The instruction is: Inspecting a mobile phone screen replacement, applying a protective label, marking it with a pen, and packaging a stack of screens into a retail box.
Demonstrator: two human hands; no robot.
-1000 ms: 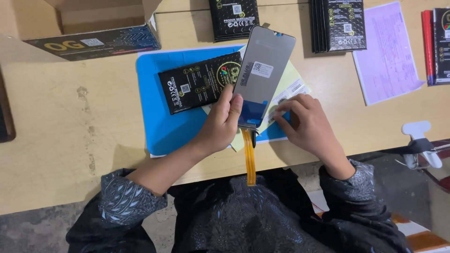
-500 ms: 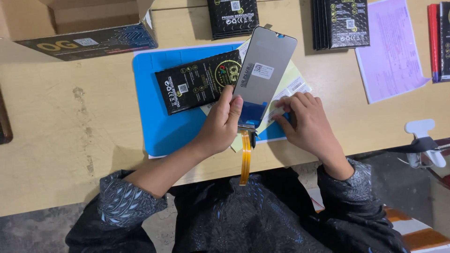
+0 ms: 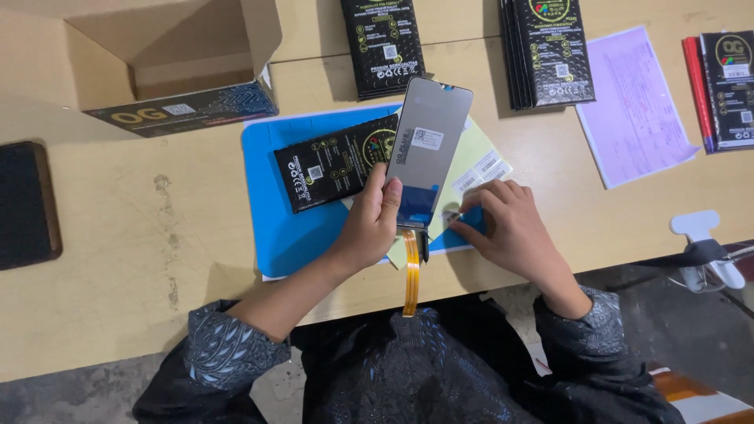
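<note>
At nine o'clock a dark flat pad lies at the left edge of the wooden table, well apart from the work. Toward eleven o'clock an open cardboard box stands with its flap raised, its mouth turned toward the person, likely so that its contents can be reached.

The blue mat sits in the middle and gives a soft bed for delicate parts; a black packet lies tilted on it, touching the screen's left edge from beneath. The left hand is closed on the phone screen panel, thumb over its lower face and fingers behind, holding it tilted up off the mat with its back toward the camera. That keeps the orange flex ribbon free to hang toward six o'clock, past the table's near edge.

Just beside it, at about four o'clock from the panel, the right hand is curled, its fingertips pinched narrowly at the panel's lower right corner; what they grip is too small to tell. A yellow sheet with white label strips lies under the panel.

Toward one o'clock, stacks of black packets stand near the far edge, and a lilac paper lies at two o'clock. Open table shows between mat and paper. A white clamp stand sits at four o'clock on the near edge.
</note>
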